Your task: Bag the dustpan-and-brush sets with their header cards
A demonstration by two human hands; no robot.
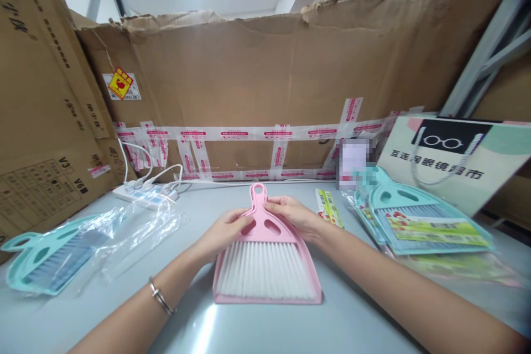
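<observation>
In the middle of the table lies a pink dustpan [317,287] with a pink hand brush [265,271] nested in it, white bristles toward me. Their handles point away from me, one over the other. My left hand [227,230] is closed on the left side of the brush's handle base, thumb on top. From the right, my right hand [292,214] pinches the handle just below its hanging hole. Beyond that hand is a printed card label [329,207], green and yellow with red pictures.
Several turquoise dustpan sets [415,215] with labels are stacked at right, before a paper bag [452,160]. Another turquoise set [50,257] and clear plastic wrapping [136,235] lie at left. A power strip [141,194] with white cables sits behind. A large cardboard box [249,72] walls the back.
</observation>
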